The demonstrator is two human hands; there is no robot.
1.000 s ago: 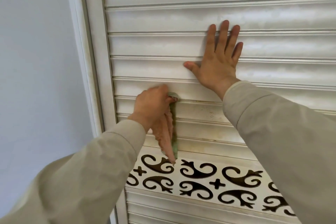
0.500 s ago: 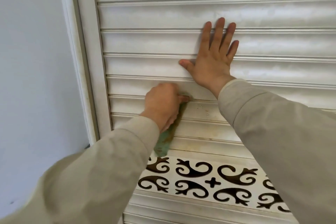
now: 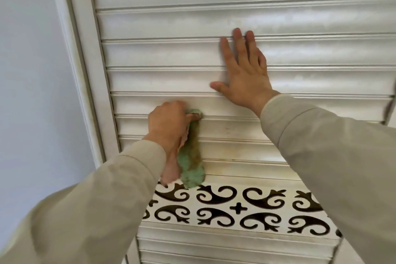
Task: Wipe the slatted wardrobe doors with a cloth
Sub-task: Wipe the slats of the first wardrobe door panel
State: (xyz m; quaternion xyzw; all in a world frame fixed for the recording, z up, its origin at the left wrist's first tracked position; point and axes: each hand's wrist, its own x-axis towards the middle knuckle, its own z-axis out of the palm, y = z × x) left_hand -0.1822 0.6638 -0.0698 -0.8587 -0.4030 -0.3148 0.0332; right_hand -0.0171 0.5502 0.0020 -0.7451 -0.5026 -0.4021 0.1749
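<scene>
The left hand (image 3: 168,123) clenched the cloth (image 3: 190,157), pressing its bunched top against a slat (image 3: 235,127) to scrub; the right hand (image 3: 244,77) lay flat, fingers extended, probably steadying the wardrobe door (image 3: 171,53).

left hand (image 3: 168,123) fingers: hidden behind fist | cloth (image 3: 190,161): top bunched inside grip

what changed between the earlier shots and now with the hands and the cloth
The left hand, gripping the cloth, slid right along the slat and then back a little left. The cloth's hanging tail turned, so its green side now shows beside the pink. The grip did not change. The right hand stayed pressed flat on the wardrobe door, a few slats higher.
</scene>
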